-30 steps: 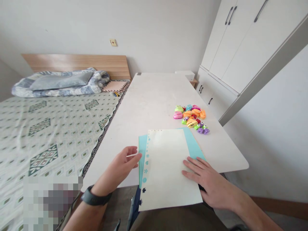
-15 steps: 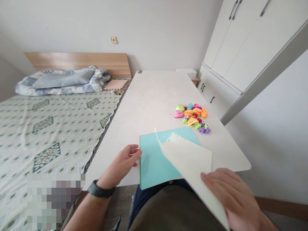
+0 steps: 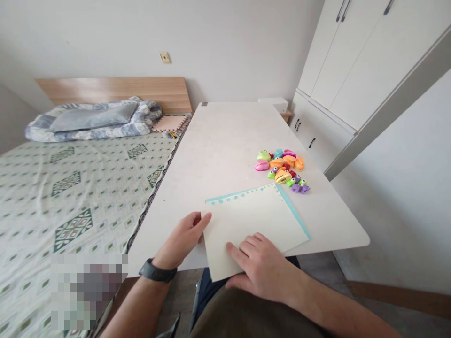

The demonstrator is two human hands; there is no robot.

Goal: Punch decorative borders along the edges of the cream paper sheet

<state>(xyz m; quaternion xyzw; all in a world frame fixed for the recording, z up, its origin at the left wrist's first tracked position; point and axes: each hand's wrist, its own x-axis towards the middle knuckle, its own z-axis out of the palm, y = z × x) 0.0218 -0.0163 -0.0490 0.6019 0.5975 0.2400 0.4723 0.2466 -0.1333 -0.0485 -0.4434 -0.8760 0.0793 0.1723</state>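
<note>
Beyond your fingers, one blue sheet (image 3: 293, 211) is showing under one cream sheet (image 3: 253, 216), your left hand (image 3: 183, 238) pinching the cream corner, your right hand (image 3: 268, 267) arching low, hold unclear.

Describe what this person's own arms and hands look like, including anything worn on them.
Both the left hand and the right hand are bare: no gloves, and no rings can be seen. No sleeve shows on either forearm. A broad, smooth, dark wristband circles the left wrist; no watch face is visible. Nothing shows on the right wrist.
</note>
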